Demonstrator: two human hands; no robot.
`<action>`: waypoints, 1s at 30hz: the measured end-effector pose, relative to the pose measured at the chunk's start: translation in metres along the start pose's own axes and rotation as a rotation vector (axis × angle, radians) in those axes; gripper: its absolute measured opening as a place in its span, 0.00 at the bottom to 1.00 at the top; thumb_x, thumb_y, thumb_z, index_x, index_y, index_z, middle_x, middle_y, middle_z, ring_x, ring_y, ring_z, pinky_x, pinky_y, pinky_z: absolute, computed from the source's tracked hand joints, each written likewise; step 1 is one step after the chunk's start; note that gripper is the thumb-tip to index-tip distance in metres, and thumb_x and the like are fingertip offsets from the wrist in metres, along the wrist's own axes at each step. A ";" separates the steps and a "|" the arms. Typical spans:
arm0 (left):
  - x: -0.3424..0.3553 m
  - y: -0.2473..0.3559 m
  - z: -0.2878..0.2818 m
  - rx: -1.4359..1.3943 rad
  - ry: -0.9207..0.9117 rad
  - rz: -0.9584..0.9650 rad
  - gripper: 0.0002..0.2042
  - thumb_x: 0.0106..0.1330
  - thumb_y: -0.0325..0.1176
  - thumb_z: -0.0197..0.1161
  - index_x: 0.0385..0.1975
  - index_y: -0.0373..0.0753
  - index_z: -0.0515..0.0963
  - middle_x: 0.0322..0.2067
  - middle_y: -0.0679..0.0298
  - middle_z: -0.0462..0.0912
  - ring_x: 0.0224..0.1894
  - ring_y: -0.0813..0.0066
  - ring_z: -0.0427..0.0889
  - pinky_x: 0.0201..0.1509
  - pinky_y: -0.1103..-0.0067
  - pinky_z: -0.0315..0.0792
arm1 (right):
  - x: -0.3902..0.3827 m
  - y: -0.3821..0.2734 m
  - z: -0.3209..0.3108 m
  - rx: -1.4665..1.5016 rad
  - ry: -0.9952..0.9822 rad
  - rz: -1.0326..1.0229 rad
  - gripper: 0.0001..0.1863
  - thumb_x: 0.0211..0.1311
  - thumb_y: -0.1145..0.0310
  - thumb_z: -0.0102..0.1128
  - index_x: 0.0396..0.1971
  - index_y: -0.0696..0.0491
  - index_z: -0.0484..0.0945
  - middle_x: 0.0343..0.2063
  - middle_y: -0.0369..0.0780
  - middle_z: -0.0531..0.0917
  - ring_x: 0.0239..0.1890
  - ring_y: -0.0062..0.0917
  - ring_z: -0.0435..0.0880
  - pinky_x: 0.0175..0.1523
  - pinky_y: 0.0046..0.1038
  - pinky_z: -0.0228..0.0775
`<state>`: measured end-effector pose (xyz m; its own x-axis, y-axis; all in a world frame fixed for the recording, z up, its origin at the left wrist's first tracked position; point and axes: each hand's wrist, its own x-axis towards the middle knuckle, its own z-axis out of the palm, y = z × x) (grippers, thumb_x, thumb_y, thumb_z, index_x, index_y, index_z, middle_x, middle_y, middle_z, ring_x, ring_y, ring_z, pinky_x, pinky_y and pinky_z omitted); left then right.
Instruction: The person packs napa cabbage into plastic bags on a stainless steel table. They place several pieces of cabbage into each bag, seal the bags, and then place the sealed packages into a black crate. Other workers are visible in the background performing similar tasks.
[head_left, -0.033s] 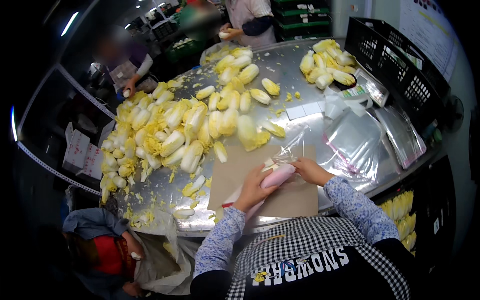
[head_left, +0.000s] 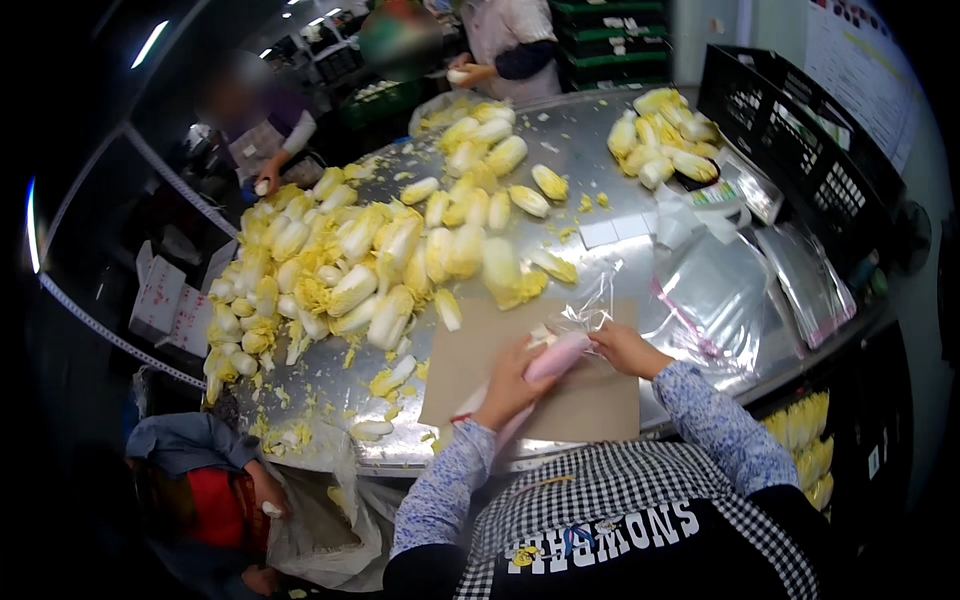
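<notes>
A long, pale pink-and-white thing (head_left: 558, 360) lies slantwise over a brown cardboard sheet (head_left: 610, 415), with clear plastic film (head_left: 590, 312) crinkled at its far end. What is inside or under the pink surface cannot be made out. My left hand (head_left: 512, 380) is wrapped over its left side, thumb laid across the pink part. At the far right end, my right hand (head_left: 622, 348) pinches the film with its fingertips. Just beyond the cardboard is a small yellow-white napa cabbage (head_left: 447, 310).
A big heap of napa cabbages (head_left: 350, 285) covers the left of the metal table (head_left: 400, 450). At the right lie clear plastic bags (head_left: 715, 285), a smaller cabbage pile (head_left: 665, 135) and a black crate (head_left: 790, 130). Other people stand around the far and left sides.
The whole scene sits slightly lower and further right in the picture. Both hands keep the same hold on the pink-and-white thing and its film.
</notes>
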<state>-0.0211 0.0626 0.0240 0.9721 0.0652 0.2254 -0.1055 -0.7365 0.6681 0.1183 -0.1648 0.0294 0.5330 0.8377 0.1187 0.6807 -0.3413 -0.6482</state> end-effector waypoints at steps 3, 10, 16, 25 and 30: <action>-0.006 0.012 0.021 0.190 0.065 0.008 0.28 0.50 0.43 0.71 0.53 0.43 0.76 0.60 0.50 0.67 0.59 0.48 0.66 0.62 0.61 0.63 | 0.007 -0.002 0.004 0.007 0.073 -0.021 0.06 0.56 0.75 0.56 0.33 0.60 0.75 0.33 0.50 0.76 0.35 0.46 0.77 0.43 0.40 0.70; -0.018 0.037 0.024 0.412 -0.042 0.005 0.31 0.50 0.45 0.69 0.57 0.49 0.71 0.61 0.55 0.65 0.59 0.39 0.62 0.51 0.47 0.65 | 0.027 -0.007 0.009 0.001 0.243 0.081 0.11 0.57 0.75 0.57 0.41 0.57 0.80 0.31 0.47 0.78 0.34 0.41 0.79 0.41 0.37 0.71; -0.014 0.046 0.036 0.334 0.000 0.013 0.31 0.49 0.43 0.68 0.57 0.49 0.70 0.61 0.56 0.65 0.59 0.43 0.61 0.51 0.51 0.65 | 0.041 -0.027 0.033 -0.017 0.157 0.013 0.10 0.59 0.76 0.55 0.40 0.56 0.80 0.34 0.48 0.78 0.36 0.43 0.79 0.42 0.38 0.72; -0.010 0.051 0.043 0.227 0.186 -0.068 0.26 0.51 0.44 0.67 0.52 0.46 0.74 0.59 0.52 0.65 0.58 0.41 0.63 0.55 0.53 0.64 | 0.054 -0.048 0.024 -0.063 0.273 -0.094 0.09 0.59 0.74 0.55 0.39 0.55 0.80 0.32 0.46 0.77 0.34 0.44 0.79 0.40 0.39 0.71; -0.011 0.043 0.055 0.134 0.262 -0.044 0.26 0.52 0.46 0.67 0.51 0.42 0.74 0.59 0.50 0.66 0.59 0.44 0.64 0.55 0.54 0.65 | 0.058 -0.089 0.015 0.018 0.267 -0.162 0.06 0.59 0.75 0.56 0.36 0.56 0.79 0.30 0.45 0.76 0.33 0.43 0.78 0.39 0.36 0.71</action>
<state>-0.0252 -0.0069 0.0118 0.8859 0.2578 0.3857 -0.0191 -0.8105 0.5855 0.0813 -0.0801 0.0826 0.5331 0.7382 0.4133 0.7598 -0.2028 -0.6178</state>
